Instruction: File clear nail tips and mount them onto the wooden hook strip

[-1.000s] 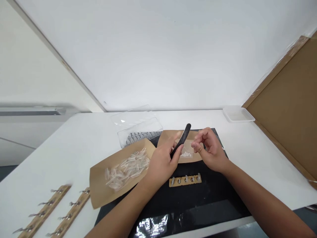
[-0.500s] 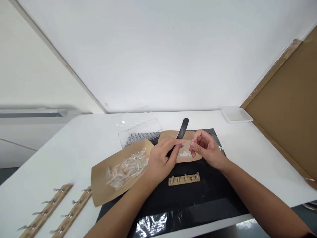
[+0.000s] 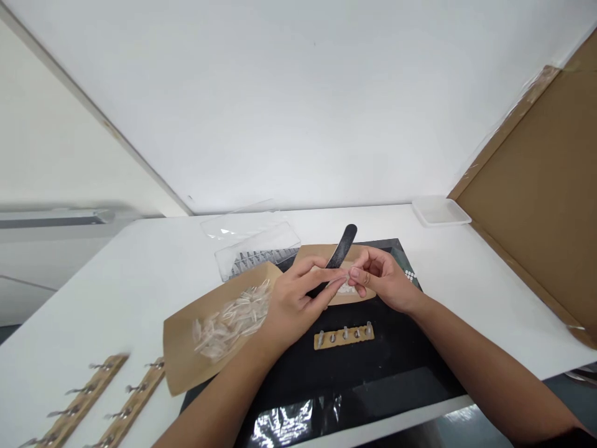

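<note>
I am gripping a black nail file (image 3: 344, 246) in my left hand (image 3: 293, 305), fingers closed narrowly around it, its upper end tilting out above my knuckles, while my right hand (image 3: 385, 280) is pinching a small clear nail tip (image 3: 346, 275) between thumb and fingertips, and I cannot confirm whether the tip is touching the file. Both hands are working above a kraft card (image 3: 359, 252) that is holding a small heap of white pieces (image 3: 346, 289), partly hidden by my fingers. To the left, a larger kraft card (image 3: 184, 354) is carrying a loose pile of clear nail tips (image 3: 233, 323). Just beyond it, a clear plastic box (image 3: 256, 258) is containing rows of nail tips, with its clear lid (image 3: 233, 227) lying behind. A wooden stick (image 3: 342, 338) with mounted tips is resting on a black mat (image 3: 373, 373) nearest my hands, and a shallow white tray (image 3: 439, 211) is sitting at the far table edge
</note>
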{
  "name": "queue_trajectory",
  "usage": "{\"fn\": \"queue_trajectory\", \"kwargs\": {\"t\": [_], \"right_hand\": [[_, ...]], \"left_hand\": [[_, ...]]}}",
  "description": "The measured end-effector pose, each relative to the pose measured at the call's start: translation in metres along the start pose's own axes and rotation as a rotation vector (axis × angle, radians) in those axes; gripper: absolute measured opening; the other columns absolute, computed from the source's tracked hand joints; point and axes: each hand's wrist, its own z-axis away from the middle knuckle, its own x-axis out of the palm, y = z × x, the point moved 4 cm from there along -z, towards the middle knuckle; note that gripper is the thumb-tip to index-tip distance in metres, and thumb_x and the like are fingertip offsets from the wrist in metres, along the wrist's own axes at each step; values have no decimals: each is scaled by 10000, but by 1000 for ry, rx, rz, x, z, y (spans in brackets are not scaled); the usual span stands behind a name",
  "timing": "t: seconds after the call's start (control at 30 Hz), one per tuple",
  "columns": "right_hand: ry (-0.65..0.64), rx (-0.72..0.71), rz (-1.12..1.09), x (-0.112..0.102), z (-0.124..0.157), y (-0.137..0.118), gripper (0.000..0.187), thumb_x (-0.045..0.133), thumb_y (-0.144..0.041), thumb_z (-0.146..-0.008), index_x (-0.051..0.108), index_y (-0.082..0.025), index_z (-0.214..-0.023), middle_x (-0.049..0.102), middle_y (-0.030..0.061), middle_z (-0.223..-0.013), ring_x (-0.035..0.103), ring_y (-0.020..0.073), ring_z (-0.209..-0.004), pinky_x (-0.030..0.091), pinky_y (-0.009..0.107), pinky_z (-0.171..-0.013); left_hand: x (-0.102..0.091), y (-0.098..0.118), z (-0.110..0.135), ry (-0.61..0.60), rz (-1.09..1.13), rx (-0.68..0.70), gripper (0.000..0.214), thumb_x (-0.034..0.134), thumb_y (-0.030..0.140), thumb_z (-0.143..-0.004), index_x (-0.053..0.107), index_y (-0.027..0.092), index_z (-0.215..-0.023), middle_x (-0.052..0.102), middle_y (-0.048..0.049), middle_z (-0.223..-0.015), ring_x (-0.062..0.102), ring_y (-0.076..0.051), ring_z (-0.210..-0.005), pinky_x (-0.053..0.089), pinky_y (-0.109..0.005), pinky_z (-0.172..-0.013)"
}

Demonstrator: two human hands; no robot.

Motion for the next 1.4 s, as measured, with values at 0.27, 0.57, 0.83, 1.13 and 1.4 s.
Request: {"fn": "queue_trajectory", "kwargs": {"t": [0.27, 0.57, 0.83, 1.13, 1.4], "right_hand": [[-16, 30, 61, 2, -1, -3, 319, 829, -452, -918, 616, -215, -938, 763, -10, -821, 598, 87, -545, 546, 260, -569], [177, -471, 756, 10, 6, -29, 30, 746, -287, -999, 741, -268, -1021, 740, 33, -957, 647, 179, -841, 501, 320, -671], [200, -563, 789, 12, 13, -32, 207, 729, -221, -1005, 723, -307, -1193, 765, 17, -930, 667, 170, -761, 539, 322, -655], [165, -495, 661, 11, 14, -33, 59, 789, -269, -959, 741, -275, -993, 769, 25, -895, 664, 178, -737, 534, 334, -634], [215, -367, 744, 10, 17, -33, 52, 692, -275, -1013, 656, -251, -985, 722, 42, -927, 626, 175, -747, 488, 336, -649]], "left_hand": [[1, -4, 4, -40, -66, 42, 136, 627, 189, -1048, 756, 212, -1084, 715, -33, -997, 664, -110, -698, 565, -245, -681], [6, -12, 4, -101, 105, -304, 165, 590, 326, -1068, 711, 219, -1035, 645, 36, -739, 584, -99, -526, 520, -261, -642], [22, -16, 11, -198, 551, -665, 349, 646, 540, -1005, 653, 191, -1018, 437, 110, -427, 396, -69, -355, 283, -186, -421], [26, -13, 12, -244, 699, -688, 419, 691, 602, -958, 644, 186, -989, 426, 115, -490, 376, -47, -347, 238, -168, -387], [20, -15, 10, -103, 394, -460, 264, 601, 407, -1055, 768, 218, -1129, 688, -26, -921, 552, -44, -453, 505, -225, -508]]}}
